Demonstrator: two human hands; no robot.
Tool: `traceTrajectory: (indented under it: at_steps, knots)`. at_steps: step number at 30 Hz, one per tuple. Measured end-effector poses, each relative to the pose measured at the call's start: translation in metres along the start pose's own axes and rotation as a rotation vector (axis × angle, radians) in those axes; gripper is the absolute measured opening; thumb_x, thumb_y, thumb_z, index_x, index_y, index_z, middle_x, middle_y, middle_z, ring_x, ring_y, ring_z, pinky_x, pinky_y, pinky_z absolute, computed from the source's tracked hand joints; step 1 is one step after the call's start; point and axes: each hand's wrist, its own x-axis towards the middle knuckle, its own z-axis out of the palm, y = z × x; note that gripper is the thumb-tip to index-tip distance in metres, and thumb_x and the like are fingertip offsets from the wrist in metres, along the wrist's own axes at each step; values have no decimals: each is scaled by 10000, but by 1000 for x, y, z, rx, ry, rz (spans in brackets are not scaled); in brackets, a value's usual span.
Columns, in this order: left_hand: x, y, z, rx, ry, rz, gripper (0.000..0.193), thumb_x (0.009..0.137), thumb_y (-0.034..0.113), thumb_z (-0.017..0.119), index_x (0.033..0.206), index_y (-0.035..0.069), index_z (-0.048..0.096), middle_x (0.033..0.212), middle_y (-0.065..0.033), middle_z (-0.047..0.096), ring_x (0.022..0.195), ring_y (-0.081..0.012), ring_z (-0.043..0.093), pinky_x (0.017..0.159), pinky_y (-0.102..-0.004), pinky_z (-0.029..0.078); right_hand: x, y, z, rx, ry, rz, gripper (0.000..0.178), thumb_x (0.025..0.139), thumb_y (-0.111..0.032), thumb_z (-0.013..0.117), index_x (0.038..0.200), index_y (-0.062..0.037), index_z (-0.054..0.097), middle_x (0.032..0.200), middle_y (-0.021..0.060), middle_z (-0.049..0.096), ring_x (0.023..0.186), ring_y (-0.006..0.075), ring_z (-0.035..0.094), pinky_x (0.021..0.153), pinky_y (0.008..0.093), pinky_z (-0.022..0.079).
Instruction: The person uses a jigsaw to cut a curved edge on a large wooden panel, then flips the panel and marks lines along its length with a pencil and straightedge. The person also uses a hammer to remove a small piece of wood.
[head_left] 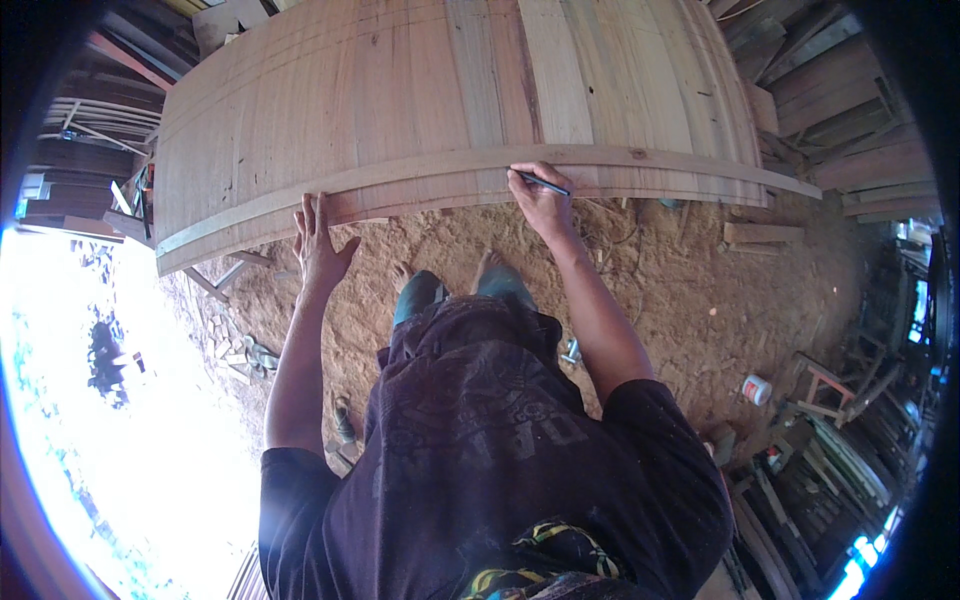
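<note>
A wide panel [400,90] of joined wooden boards lies in front of me. Along its near side runs a long, narrow wooden strip [430,170], its right end sticking out past the panel. My left hand [322,248] is open, fingers spread, with the fingertips resting at the strip near the panel's front edge. In my right hand [545,207] is a thin dark pencil [541,182], gripped between thumb and fingers beside the strip's near edge, right of the middle. Whether its tip touches the wood I cannot tell.
Bare brown ground [660,290] lies below the panel, with wood offcuts [762,233] on it. A white tub [757,389] stands to the right. Stacked boards [850,85] rise at the far right, and more timber [820,470] lies at the lower right. Glare washes out the left.
</note>
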Motion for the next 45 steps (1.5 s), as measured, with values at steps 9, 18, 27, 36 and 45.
traceTrajectory:
  at_steps: [9, 18, 27, 36, 45]
  knots:
    - [3, 4, -2, -12, -13, -13, 1177, 824, 331, 881, 1723, 280, 124, 1799, -129, 79, 1614, -487, 151, 1220, -647, 284, 2, 10, -1, -69, 10, -102, 85, 942, -62, 798, 991, -8, 753, 812, 32, 741, 746, 63, 672, 658, 263, 573]
    - [0, -10, 7, -19, 26, 51, 1206, 803, 307, 896, 1726, 268, 120, 1801, -125, 70, 1611, -497, 155, 1193, -690, 297, -15, 16, -93, 212, 74, 240, 167, 998, -129, 765, 1089, 4, 723, 922, 33, 750, 824, 84, 699, 726, 248, 575]
    - [7, -13, 6, -104, 25, 64, 1199, 805, 215, 910, 1712, 259, 128, 1798, -121, 73, 1609, -507, 127, 1219, -699, 280, 16, 54, -175, -35, 107, 189, 131, 977, -109, 780, 1058, -9, 757, 845, 20, 755, 760, 63, 679, 709, 236, 557]
    - [11, -15, 14, -93, 44, 41, 1214, 789, 230, 925, 1705, 226, 129, 1791, -140, 86, 1604, -518, 120, 1254, -655, 262, 22, 55, -177, -32, 66, 122, 120, 955, -120, 795, 1024, -24, 773, 865, 38, 779, 784, 76, 704, 708, 277, 578]
    - [12, -9, 13, -51, 21, -18, 1219, 786, 268, 934, 1700, 214, 129, 1785, -169, 86, 1594, -536, 132, 1258, -657, 247, 21, 59, -173, -20, 84, 81, 101, 965, -90, 790, 1034, -19, 775, 904, 24, 774, 805, 55, 681, 710, 246, 568]
